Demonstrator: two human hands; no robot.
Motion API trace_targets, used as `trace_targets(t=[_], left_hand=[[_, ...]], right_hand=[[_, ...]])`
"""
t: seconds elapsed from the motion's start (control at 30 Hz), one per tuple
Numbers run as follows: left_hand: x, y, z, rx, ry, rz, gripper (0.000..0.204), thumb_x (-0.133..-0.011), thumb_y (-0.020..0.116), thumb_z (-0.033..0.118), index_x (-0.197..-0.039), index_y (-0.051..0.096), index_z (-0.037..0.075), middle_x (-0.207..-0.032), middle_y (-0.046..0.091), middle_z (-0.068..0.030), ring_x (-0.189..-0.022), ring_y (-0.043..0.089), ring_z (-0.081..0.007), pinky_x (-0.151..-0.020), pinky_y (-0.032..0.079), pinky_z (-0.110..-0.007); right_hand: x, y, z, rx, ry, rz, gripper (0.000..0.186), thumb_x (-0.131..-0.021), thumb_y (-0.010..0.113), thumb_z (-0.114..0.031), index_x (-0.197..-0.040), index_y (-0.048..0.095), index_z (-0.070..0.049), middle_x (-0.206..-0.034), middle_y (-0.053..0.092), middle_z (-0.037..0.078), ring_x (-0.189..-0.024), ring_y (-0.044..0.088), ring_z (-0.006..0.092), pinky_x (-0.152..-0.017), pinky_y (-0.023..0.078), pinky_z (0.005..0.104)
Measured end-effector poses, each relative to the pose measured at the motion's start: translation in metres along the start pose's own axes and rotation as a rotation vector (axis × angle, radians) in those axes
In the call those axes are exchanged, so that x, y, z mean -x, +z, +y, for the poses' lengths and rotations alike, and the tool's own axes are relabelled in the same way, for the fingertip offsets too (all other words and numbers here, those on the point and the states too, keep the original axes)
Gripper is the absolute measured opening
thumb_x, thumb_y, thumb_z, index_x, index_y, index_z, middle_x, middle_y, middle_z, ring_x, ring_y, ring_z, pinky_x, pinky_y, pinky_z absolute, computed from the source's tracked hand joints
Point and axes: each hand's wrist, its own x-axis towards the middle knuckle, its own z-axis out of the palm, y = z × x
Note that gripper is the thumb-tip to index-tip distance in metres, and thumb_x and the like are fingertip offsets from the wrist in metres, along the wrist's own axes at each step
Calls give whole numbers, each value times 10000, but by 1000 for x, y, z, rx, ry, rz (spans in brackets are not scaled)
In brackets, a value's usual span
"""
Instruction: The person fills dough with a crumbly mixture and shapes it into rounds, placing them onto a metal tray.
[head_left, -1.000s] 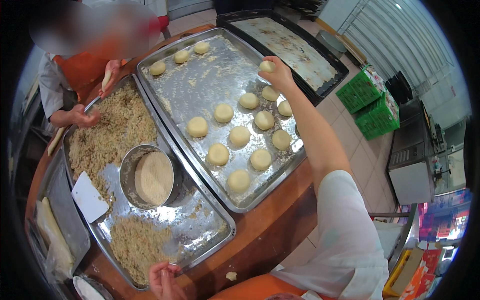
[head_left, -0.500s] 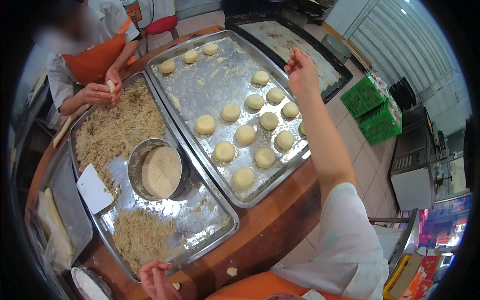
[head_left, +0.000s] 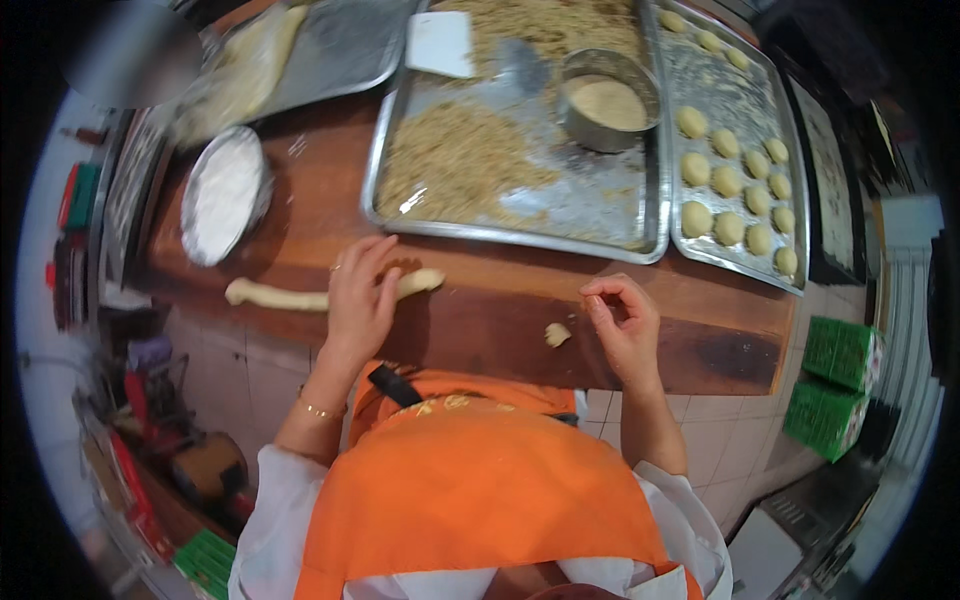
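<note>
A pale dough rope (head_left: 278,297) lies along the table's near edge. My left hand (head_left: 358,295) rests across it, fingers stretched toward the tray and thumb apart; the stretch of rope beneath the palm is hidden. To the right, over the table edge, my right hand (head_left: 625,325) has its fingers curled and thumb tip close to the fingertips. I see nothing between them. A small dough scrap (head_left: 557,334) lies on the wood beside that hand.
Beyond my hands lies a metal tray (head_left: 520,240) of crumbly filling, with a metal ring container (head_left: 600,135) and white scraper (head_left: 440,45). Right of it, another tray (head_left: 745,268) bears several dough rounds. A bowl of white powder (head_left: 225,195) stands left, below a dough-bearing tray (head_left: 340,60).
My view has swung down and leftward. The right hand has come back from beyond the dough-round tray to the near edge. My left hand now rests on a dough rope.
</note>
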Motion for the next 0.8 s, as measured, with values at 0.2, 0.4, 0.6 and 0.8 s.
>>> trace_targets(t=[0.2, 0.4, 0.6, 0.8], left_hand=[[45, -10, -22, -192, 88, -122, 478, -796, 720, 40, -1252, 579, 8, -1208, 521, -177, -1161, 477, -365, -1021, 350, -468], [49, -11, -47, -167, 137, -1, 374, -744, 750, 39, -1092, 613, 42, -1093, 558, -132, -1078, 522, -332, -976, 371, -459], [56, -3, -65, 57, 213, 50, 247, -774, 685, -3, -992, 599, 75, -925, 599, -108, -960, 592, -290, -965, 350, -434], [51, 5, -66, -50, 311, -19, 189, -825, 625, 46, -1006, 571, 39, -956, 595, -114, -992, 574, -303, -1000, 337, -454]], right_hand=[[-3, 85, -17, 282, -163, -267, 130, -876, 680, -66, -997, 685, -20, -916, 664, 88, -800, 643, 223, -712, 515, 313], [-35, 162, -15, 690, -588, -367, 328, -776, 757, -107, -1072, 641, -29, -1087, 608, 148, -1030, 569, 328, -865, 477, 413], [-33, 185, -29, 539, -215, -557, 317, -781, 771, -120, -1028, 614, 0, -952, 644, 184, -897, 619, 413, -775, 504, 473], [-33, 196, -21, 660, -410, -703, 212, -851, 686, -163, -961, 612, 3, -905, 658, 258, -883, 646, 435, -742, 506, 504]])
